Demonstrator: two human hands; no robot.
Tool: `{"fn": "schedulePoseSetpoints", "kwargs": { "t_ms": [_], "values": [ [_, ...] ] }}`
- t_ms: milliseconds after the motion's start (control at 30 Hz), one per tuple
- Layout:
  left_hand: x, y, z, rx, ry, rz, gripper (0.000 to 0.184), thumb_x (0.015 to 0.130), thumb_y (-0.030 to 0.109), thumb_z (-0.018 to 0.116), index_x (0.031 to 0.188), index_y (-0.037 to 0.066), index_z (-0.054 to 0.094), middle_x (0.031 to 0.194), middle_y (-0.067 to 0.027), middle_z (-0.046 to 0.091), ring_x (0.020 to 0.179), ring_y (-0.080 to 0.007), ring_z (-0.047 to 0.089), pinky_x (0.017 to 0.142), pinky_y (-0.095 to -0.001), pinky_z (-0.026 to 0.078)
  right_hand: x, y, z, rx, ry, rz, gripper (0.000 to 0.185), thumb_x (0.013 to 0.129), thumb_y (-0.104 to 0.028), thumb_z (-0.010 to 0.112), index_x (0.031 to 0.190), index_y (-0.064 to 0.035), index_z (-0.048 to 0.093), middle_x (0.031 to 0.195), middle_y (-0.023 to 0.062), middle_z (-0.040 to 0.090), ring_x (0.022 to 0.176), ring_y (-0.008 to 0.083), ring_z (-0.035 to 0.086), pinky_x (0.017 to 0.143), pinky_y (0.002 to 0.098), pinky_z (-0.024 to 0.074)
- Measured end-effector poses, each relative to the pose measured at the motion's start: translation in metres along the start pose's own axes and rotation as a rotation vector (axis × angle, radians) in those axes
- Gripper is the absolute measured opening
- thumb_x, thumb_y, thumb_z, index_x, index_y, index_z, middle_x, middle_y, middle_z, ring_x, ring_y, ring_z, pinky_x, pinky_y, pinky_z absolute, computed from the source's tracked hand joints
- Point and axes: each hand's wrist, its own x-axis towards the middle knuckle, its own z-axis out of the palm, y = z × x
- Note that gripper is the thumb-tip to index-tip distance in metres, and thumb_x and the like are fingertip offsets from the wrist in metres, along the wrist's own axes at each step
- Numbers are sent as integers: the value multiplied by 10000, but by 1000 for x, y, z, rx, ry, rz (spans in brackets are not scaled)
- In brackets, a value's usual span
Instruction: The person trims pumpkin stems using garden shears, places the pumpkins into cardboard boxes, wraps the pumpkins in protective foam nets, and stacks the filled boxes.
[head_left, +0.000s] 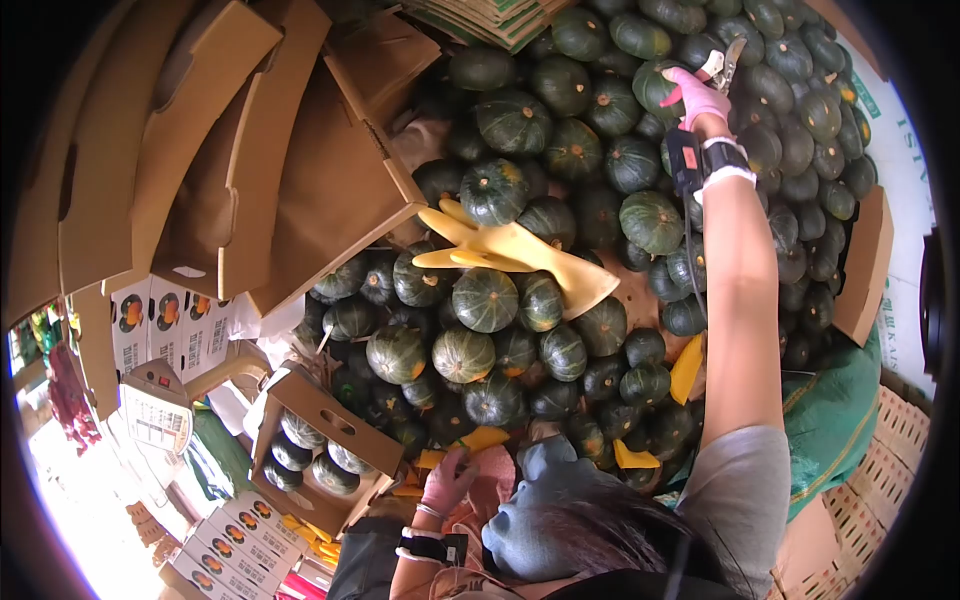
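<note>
My right hand (700, 98), in a pink glove, reaches out over the heap of dark green kabocha squashes (513, 122). It is closed around pruning shears (728, 66), whose metal blades point up and away from me. A squash (652, 88) lies just left of that hand. Close to my body, my left hand (449, 482), also gloved in pink, has its fingers curled. Beside it is a pinkish fabric (492, 474), and whatever the fingers may hold is hidden. A yellow rubber glove (520, 248) lies on the squashes in the middle.
Large open cardboard boxes (310, 190) stand at the left. A smaller carton (330, 425) holding several squashes sits lower left, near a white scale (157, 405). On the right are a green sack (830, 420) and stacked crates (880, 470). Flat cardboard (490, 18) lies at the top.
</note>
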Motion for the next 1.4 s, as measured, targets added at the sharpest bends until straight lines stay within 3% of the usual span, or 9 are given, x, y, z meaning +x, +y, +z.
{"fn": "schedulePoseSetpoints", "kwargs": {
  "t_ms": [133, 400, 567, 700, 767, 867, 1233, 1333, 1400],
  "values": [
    [-3, -5, -11, 23, 18, 0, 463, 809, 310, 648, 1174, 50, 528, 1002, -156, 635, 855, -289, 639, 751, -369, 512, -61, -8, 7, -30, 277, -141, 936, 520, -336, 853, 1192, 93, 365, 1134, 246, 565, 1046, 312, 577, 922, 350, 435],
    [-13, -6, -35, 46, 93, 64, 458, 822, 271, 637, 1201, 43, 518, 1076, -163, 606, 970, -276, 602, 834, -360, 480, -155, 13, -12, -902, 332, -1094, 411, 591, -195, 744, 957, -50, 623, 936, 166, 628, 894, 348, 593, 803, 412, 490],
    [6, 46, -41, -522, -87, 296, 617, 813, 234, 686, 1326, 42, 400, 1223, -139, 538, 1142, -237, 516, 948, -364, 426, -214, 79, -49, -579, 20, -1485, 569, 668, -146, 707, 1164, 18, 481, 1166, 222, 527, 1066, 405, 511, 945, 460, 402],
    [41, 102, -32, -894, -40, 648, 1007, 688, 302, 816, 1441, 73, 187, 1412, -116, 336, 1312, -221, 305, 1062, -409, 310, -332, 87, -68, -223, -652, -1008, 707, 590, -164, 758, 1193, -5, 424, 1133, 159, 491, 1059, 281, 506, 937, 390, 389],
    [51, 130, -35, -1215, -150, 855, 1042, 620, 326, 857, 1418, 60, 242, 1398, -109, 348, 1306, -211, 297, 1057, -404, 313, -358, 90, -67, 15, -1173, -891, 767, 549, -151, 798, 1192, 1, 408, 1137, 134, 467, 1072, 228, 470, 932, 353, 382],
    [35, 133, -55, -1161, -467, 829, 1004, 560, 325, 883, 1343, 16, 337, 1248, -98, 494, 1150, -193, 473, 995, -352, 382, -397, 97, -67, 74, -1371, -795, 769, 561, -202, 824, 1165, 12, 397, 1097, 109, 463, 1020, 198, 466, 912, 335, 389],
    [-129, -24, -63, -1719, -74, 782, 884, 633, 474, 763, 1345, 102, 394, 1305, -130, 477, 1217, -262, 459, 996, -439, 401, -434, 152, -257, 127, -777, -895, 771, 633, -157, 684, 1314, -2, 358, 1174, 97, 453, 1027, 195, 460, 972, 351, 344],
    [-144, -60, -76, -2134, -553, 1068, 640, 829, 463, 564, 1364, 171, 369, 1376, -147, 398, 1282, -287, 384, 981, -536, 378, -484, 129, -306, 130, -626, -780, 744, 656, -91, 633, 1335, -2, 341, 1179, 109, 450, 1023, 209, 468, 942, 367, 391],
    [-174, -53, -82, -1776, -76, 1083, 666, 852, 533, 494, 1383, 165, 331, 1402, -131, 370, 1288, -313, 370, 1005, -561, 345, -537, 103, -323, -6, -595, -710, 697, 662, -75, 616, 1310, -4, 368, 1160, 105, 459, 997, 219, 488, 887, 378, 432]
  ]
}}
